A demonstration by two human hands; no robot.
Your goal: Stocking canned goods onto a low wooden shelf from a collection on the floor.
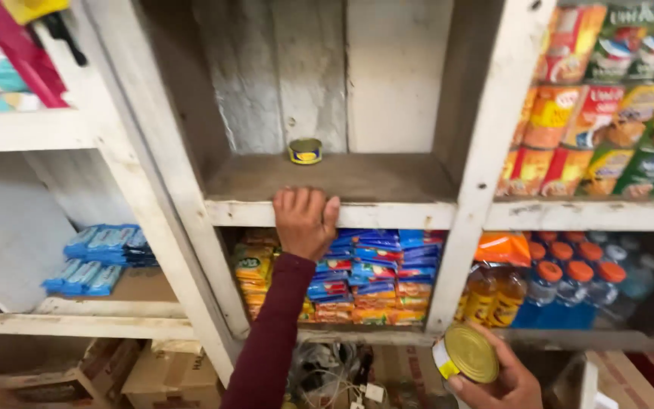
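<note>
Nearest to us, low at the right, our right hand (502, 382) curls its fingers (459, 385) about a small round tin (465, 354) with a gold lid and a yellow-and-white side; the tin is tilted, lid toward us, held from below and behind. Our left hand (304, 221), in a dark red sleeve, rests on the front edge of the white wooden shelf (387, 214); its fingers lie bent over the lip and have hold of nothing but the board itself. A second tin (305, 151) of the same kind stands upright at the back of that shelf, alone, against the rough painted wall.

We judge the grip loose enough that the held tin could slip and fall toward the cardboard boxes (100, 367) and tangled cables (334, 375) below; a tilted tin might also roll on the board, or knock the standing one.

Around us: stacked snack packets (372, 276) fill the bay beneath; bottles with orange caps (569, 284) stand to the right; bright pouches (607, 121) crowd the upper right bay; blue packs (104, 254) lie at the left. The upright post (474, 174) narrows the opening; our own left arm crosses before it.
</note>
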